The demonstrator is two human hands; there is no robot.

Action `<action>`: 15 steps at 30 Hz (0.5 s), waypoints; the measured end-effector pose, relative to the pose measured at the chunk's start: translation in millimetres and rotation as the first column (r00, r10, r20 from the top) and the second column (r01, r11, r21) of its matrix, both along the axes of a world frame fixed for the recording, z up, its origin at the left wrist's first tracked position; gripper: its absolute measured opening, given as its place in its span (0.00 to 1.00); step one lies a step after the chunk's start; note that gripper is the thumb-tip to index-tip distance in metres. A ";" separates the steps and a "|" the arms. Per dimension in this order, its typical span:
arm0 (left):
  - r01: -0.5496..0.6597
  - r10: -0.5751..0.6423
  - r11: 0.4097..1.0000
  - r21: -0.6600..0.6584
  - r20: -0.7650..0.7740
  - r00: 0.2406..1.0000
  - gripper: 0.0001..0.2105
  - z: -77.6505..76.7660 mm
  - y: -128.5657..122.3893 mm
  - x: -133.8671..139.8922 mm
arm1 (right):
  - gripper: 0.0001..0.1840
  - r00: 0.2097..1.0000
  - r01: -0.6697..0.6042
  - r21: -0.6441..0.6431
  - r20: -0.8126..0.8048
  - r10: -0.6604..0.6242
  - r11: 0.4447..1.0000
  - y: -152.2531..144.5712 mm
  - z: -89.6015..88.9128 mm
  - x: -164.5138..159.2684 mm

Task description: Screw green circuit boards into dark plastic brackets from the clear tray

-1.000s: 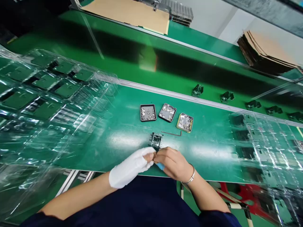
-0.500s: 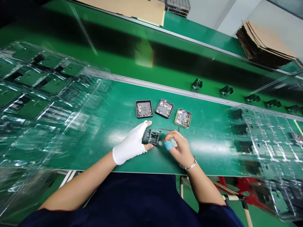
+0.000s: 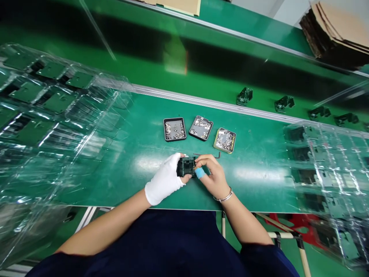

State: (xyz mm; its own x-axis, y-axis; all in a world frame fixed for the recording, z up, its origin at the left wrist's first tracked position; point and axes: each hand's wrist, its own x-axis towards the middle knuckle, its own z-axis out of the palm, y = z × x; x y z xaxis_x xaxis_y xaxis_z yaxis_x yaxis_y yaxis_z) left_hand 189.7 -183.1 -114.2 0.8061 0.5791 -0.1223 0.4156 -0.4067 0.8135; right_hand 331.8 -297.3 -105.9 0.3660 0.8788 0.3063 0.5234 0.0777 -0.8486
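Dark green part (image 3: 186,166): in the left hand (image 3: 166,179), near the worktop's (image 3: 259,154) front edge; whether it rests there or is lifted, unclear. Fine work at its right end, by the look of it. Best done with the left grip firm at the edges, the worked end unobstructed, fingertip pressure light and straight.

Left hand: white-gloved, bare tips, clasping the part from its left, thumb along the lower edge. Right hand (image 3: 197,168): bent fingers gathered at the right end, blue wrap (image 3: 199,173) on one digit, apparently the thumb; anything small pinched there, cannot tell. Forearms converge from both sides.

Just beyond: L-shaped key (image 3: 219,155).
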 end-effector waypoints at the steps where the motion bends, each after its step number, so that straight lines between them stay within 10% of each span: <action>1: 0.018 -0.018 1.000 -0.016 0.005 1.000 0.23 2.3 0.5 -0.4 | 0.05 1.000 0.002 0.007 0.012 -0.002 1.000 -0.4 1.0 -0.2; 15: 0.125 -0.144 0.978 0.165 0.110 0.983 0.19 14.4 -8.3 -7.3 | 0.05 0.980 -0.075 -0.001 0.186 0.074 0.997 -0.9 2.5 -5.5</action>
